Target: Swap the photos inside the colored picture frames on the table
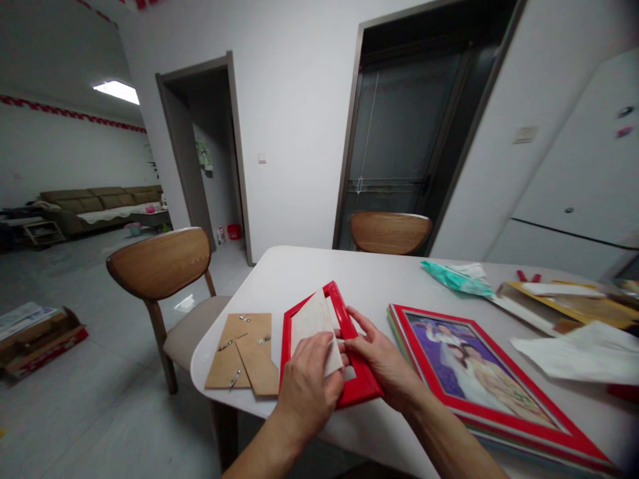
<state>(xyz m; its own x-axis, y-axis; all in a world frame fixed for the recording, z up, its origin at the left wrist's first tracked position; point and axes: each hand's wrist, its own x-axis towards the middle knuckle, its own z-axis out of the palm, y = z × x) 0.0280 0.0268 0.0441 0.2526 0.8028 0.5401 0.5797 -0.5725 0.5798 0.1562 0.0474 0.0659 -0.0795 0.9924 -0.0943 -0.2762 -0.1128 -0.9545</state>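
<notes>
Tilted above the table's near edge is a small red picture frame (341,303). My right hand (377,359) grips its right side, thumb on the front and fingers reaching into the opening. A pale off-white sheet (312,322) lies slanted across the opening, and my left hand (312,372) pinches its lower part; those fingertips are partly hidden. Left of the frame, two brown backing boards (244,332) with metal clips overlap on the table. To the right lies a larger red picture frame (479,372) with a photo of people in it, on top of other flat pieces.
The white table (299,266) has a rounded left corner. Green-and-white plastic wrapping (456,278), a yellow envelope (574,306) and white paper (579,352) lie at the right. Wooden chairs stand at the left (162,266) and far side (391,233).
</notes>
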